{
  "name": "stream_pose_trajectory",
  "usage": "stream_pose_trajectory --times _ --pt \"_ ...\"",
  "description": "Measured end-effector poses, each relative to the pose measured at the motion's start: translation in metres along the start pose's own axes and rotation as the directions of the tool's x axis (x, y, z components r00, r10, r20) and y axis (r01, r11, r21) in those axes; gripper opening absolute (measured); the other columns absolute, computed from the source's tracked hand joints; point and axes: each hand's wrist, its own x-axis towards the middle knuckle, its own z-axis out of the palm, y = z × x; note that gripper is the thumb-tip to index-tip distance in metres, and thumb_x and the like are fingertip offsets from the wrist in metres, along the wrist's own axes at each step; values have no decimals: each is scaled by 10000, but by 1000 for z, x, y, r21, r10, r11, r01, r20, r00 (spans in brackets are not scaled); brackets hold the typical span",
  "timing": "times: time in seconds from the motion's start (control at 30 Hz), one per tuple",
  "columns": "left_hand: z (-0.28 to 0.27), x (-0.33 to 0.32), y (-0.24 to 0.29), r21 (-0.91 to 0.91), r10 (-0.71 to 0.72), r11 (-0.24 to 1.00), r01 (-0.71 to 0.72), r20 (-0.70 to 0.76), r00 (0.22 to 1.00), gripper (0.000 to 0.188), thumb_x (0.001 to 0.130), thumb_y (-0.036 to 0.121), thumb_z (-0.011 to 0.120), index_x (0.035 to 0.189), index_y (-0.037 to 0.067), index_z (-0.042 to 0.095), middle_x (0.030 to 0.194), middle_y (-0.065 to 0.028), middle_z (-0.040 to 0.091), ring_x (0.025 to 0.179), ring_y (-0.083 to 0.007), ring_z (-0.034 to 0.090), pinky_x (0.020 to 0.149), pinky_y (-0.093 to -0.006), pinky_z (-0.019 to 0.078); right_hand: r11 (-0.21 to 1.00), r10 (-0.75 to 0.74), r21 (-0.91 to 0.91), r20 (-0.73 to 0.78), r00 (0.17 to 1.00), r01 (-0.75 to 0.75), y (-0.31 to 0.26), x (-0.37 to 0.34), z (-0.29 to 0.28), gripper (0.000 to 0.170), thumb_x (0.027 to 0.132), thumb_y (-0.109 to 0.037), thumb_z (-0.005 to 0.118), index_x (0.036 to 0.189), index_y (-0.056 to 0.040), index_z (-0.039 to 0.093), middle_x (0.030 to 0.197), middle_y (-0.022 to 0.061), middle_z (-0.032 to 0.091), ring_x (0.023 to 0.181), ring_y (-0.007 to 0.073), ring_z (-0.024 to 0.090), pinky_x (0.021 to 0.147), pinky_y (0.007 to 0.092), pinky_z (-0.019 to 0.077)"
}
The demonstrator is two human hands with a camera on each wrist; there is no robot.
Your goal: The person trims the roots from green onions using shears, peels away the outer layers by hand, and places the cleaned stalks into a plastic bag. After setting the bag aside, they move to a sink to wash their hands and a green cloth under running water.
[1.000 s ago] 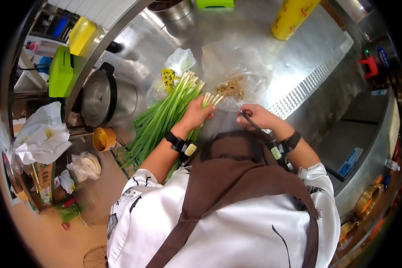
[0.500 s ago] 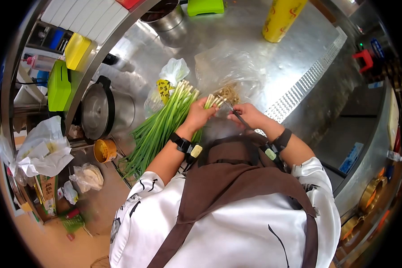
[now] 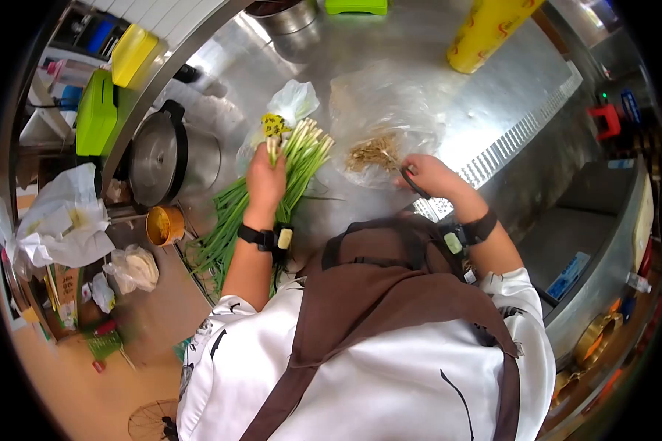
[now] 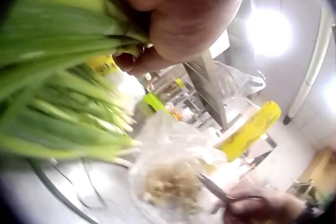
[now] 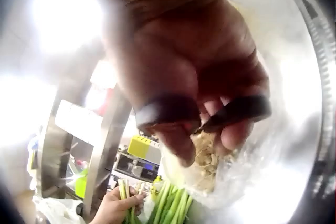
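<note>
My left hand (image 3: 265,180) grips a small bunch of scallions (image 3: 273,151), its white ends poking out above the fingers. Beneath and beside it lies a larger pile of scallions (image 3: 305,154), white ends toward the far side of the counter and green tops toward me. In my right hand (image 3: 430,176) are dark-handled scissors (image 4: 212,184), thumb and fingers through the loops. Their blades stand apart in the left wrist view, over a heap of cut-off scallion roots (image 3: 375,152). That heap sits on a clear plastic bag (image 3: 379,95).
A lidded steel pot (image 3: 158,158) stands left of the scallions. At the back are another metal pot (image 3: 290,18) and a yellow roll (image 3: 485,37). A perforated metal strip (image 3: 507,147) runs along the right. A tied plastic bag (image 3: 296,99) with a yellow label lies behind the pile.
My left hand has carried its bunch left from beside the roots to over the pile. My right hand brought the scissors to the white ends, then drew back slightly right.
</note>
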Motion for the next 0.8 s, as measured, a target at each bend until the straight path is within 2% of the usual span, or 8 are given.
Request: stream_pose_trajectory --times 0.1,0.2,0.37,0.43,0.5,0.53,0.77,0.8 --pt "-5 1 -24 183 -8 983 10 -10 1000 382 767 109 631 1107 26 479 983 -221 600 894 -411 565 734 -456 461 991 -93 -97 52 994 98 -8 -24 -17 452 724 -346 748 978 -4 599 738 151 608 678 247 588 625 344 460" --pt "-1 -14 -8 132 -51 990 45 44 998 575 720 133 684 1215 17 415 1102 -233 549 1013 -401 517 844 -451 424 981 19 195 2 1000 -19 1 -41 -42 350 793 -245 708 1001 5 579 643 57 569 546 106 513 493 259 407" --pt "13 -42 10 290 160 943 -160 26 987 852 651 210 757 1355 42 306 1324 -220 377 1231 -392 334 1024 -482 266 883 251 468 -399 882 -39 40 -27 -69 317 831 -229 654 1033 -3 563 651 25 554 527 54 507 452 192 387" --pt "21 -47 3 469 121 874 -129 47 992 989 588 277 801 1377 39 253 1373 -209 299 1260 -388 276 1033 -499 227 914 235 404 -485 842 -23 75 -3 -71 427 805 -305 661 1076 3 544 723 85 600 636 147 597 536 261 460" --pt "23 -47 -2 481 125 869 -118 18 992 935 614 254 781 1368 38 273 1340 -212 342 1235 -384 316 1019 -494 252 950 181 -98 -603 777 -297 80 14 -74 546 769 -397 657 1113 6 525 790 155 626 785 291 632 682 352 493" --pt "24 -47 -7 484 121 865 -129 49 991 895 637 235 762 1365 40 280 1332 -208 351 1230 -382 323 1014 -491 258 952 197 -77 -581 789 -295 78 23 -75 644 725 -440 658 1162 2 489 888 225 623 885 411 600 803 408 471" --pt "12 -60 -36 556 153 806 -204 136 979 703 708 112 667 1327 56 340 1305 -146 398 1220 -314 364 995 -450 294 852 6 -414 -605 796 -321 59 69 -93 620 749 -364 622 1200 16 433 1000 277 578 965 412 567 813 453 469" --pt "6 -62 -40 565 149 799 -207 148 978 680 715 104 633 1329 57 343 1308 -151 396 1222 -319 359 1001 -457 285 816 -88 -486 -638 765 -312 47 62 -90 471 781 -285 597 1129 15 491 969 238 595 902 399 582 765 458 472"
